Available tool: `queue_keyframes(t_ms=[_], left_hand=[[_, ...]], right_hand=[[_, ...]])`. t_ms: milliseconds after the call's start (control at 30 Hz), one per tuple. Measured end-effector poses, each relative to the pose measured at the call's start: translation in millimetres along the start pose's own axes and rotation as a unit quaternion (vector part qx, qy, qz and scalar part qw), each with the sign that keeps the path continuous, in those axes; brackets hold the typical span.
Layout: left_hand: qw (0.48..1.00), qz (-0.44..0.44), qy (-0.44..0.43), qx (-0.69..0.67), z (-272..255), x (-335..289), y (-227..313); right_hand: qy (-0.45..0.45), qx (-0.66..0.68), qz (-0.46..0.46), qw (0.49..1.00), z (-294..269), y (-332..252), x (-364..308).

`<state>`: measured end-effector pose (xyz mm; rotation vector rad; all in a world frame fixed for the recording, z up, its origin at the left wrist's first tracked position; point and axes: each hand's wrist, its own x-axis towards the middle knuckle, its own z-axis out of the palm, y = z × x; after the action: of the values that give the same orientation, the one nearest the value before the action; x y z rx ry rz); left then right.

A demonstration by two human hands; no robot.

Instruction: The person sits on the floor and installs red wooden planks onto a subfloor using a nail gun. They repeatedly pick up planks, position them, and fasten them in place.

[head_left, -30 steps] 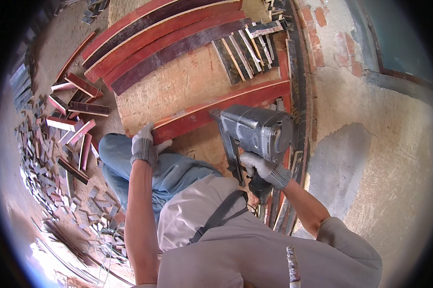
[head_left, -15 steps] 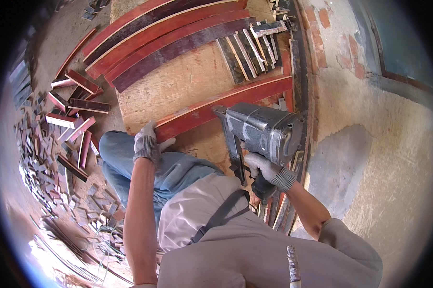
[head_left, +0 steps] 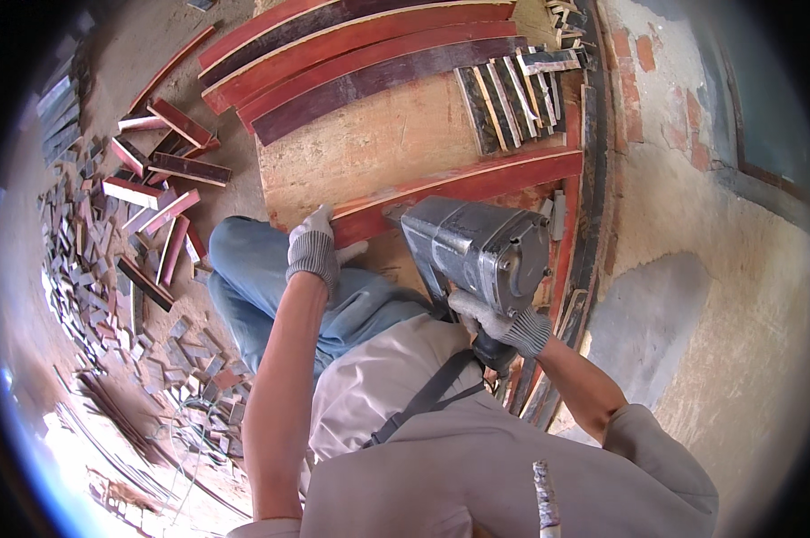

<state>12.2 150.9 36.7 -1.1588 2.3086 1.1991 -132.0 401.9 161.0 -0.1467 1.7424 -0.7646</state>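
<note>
A long red-faced wooden board lies crosswise in front of my knees. My left hand, in a pale glove with a grey cuff, is closed round the board's left end, thumb toward me. In my gloved right hand is the handle of a dark grey nail gun, its scuffed body tilted to the left. The tool's nose meets or hovers just over the near side of the board; I cannot tell which. Part of the handle is hidden by my fingers.
Several curved red and dark boards lie at the back on a plywood sheet. Short strips stand in a row at the back right, near a worn wall. Loose offcuts cover the floor at left.
The nail gun has shifted left along the board, toward my left hand. My left hand keeps hold of the board's end. The whole scene sits farther right in view.
</note>
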Motion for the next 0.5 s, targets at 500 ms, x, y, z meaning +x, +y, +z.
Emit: queue_keyframes(t_ms=[500], left_hand=[[0.992,-0.013,-0.001,-0.128,13.3,3.5,-8.0]], right_hand=[[0.011,-0.034,0.017,0.999,6.3,-0.1,-6.2]])
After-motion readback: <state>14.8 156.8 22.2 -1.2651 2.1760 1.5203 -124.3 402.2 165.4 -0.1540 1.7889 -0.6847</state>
